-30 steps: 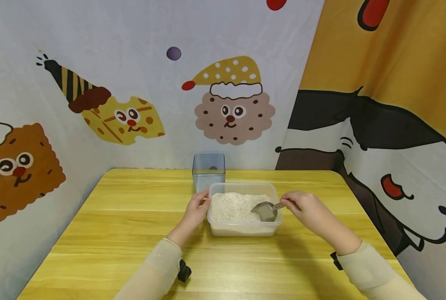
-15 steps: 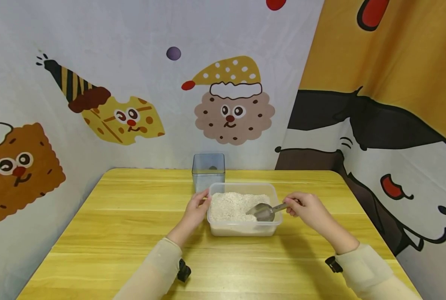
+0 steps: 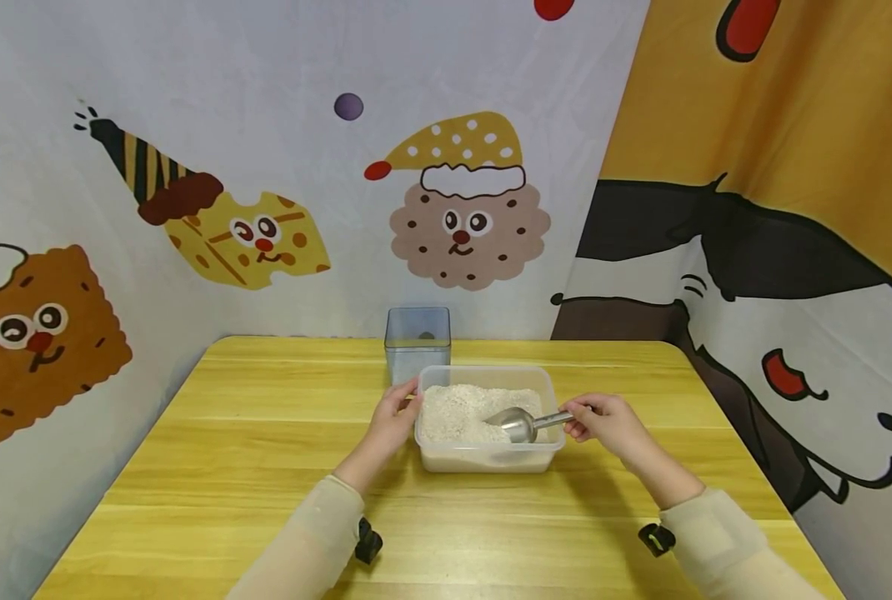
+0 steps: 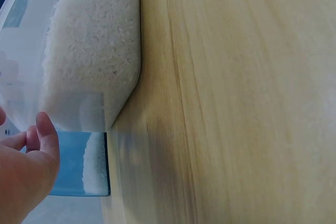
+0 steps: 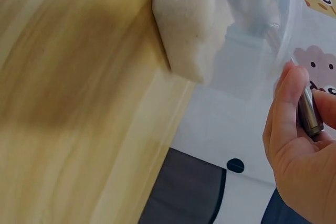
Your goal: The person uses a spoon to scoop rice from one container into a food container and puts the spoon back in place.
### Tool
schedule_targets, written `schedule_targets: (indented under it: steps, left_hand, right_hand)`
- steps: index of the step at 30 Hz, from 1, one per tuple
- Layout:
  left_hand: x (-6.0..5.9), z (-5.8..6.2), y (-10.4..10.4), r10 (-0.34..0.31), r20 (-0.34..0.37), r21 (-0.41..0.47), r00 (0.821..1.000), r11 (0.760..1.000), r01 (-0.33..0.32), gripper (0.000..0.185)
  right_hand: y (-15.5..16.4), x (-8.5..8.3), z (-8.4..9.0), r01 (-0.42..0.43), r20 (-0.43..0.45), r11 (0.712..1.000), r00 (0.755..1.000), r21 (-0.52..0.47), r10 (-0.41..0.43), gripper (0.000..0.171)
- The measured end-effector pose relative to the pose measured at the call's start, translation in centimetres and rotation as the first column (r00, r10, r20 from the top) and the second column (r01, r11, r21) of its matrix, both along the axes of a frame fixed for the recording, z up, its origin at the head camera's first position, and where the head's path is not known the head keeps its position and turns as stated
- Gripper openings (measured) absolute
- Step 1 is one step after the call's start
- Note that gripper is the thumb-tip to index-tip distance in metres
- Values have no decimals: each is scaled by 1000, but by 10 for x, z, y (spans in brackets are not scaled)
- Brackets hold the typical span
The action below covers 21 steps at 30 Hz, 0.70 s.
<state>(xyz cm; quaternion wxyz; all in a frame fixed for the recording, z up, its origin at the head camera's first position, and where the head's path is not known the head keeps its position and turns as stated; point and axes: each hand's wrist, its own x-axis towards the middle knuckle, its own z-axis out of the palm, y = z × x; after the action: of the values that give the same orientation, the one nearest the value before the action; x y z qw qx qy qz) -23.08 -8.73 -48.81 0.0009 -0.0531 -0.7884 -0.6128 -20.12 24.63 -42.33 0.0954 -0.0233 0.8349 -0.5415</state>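
Observation:
A clear plastic tub (image 3: 431, 450) of white rice (image 3: 453, 412) stands on the table. My left hand (image 3: 392, 418) rests its fingers against the tub's left wall. In the left wrist view those fingers (image 4: 48, 136) touch the outside of the tub near a corner. Over the tub's right rim, my right hand (image 3: 605, 423) pinches the handle of a metal scoop (image 3: 519, 425). The scoop's bowl lies tilted in the rice, its front edge buried. The right wrist view shows the handle's end (image 5: 310, 113) between thumb and fingers.
Just behind the tub's left corner stands a bluish see-through square container (image 3: 418, 337), with some rice in it in the left wrist view. The wooden table (image 3: 266, 425) ends at a cartoon-printed cloth wall (image 3: 303, 167).
My right hand has lowered slightly, and the scoop has shifted left deeper into the rice, its bowl rolling to face more upward. My left hand and the tub have stayed put.

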Motion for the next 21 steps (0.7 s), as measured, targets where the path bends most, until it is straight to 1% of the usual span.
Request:
schedule_targets:
  steps: [3, 6, 8, 13, 15, 17, 21]
  left_hand:
    - [0, 0, 0, 3, 6, 3, 1000, 1000, -3, 45]
    - [1, 4, 0, 1, 1, 8, 1000, 1000, -1, 45]
    - [4, 11, 1, -1, 7, 18, 1000, 1000, 1, 44]
    - [16, 33, 3, -17, 25, 20, 1000, 1000, 16, 43]
    - [19, 39, 4, -19, 29, 13, 999, 1000, 19, 43]
    - [20, 41, 4, -19, 30, 7, 999, 1000, 19, 43]
    - [21, 40, 4, -17, 29, 2, 999, 1000, 17, 43]
  right_hand:
    - [0, 1, -2, 4, 21, 999, 1000, -33, -3, 30]
    - [1, 2, -5, 6, 40, 997, 999, -82, -3, 32]
    - [2, 3, -7, 12, 44, 993, 999, -118, -7, 34]
    - [4, 5, -12, 57, 70, 979, 997, -196, -44, 38]
    - [5, 5, -14, 68, 86, 972, 995, -225, -50, 39]
    - [5, 5, -16, 84, 106, 961, 993, -265, -57, 38]
    - [7, 5, -18, 98, 142, 931, 989, -350, -50, 35]
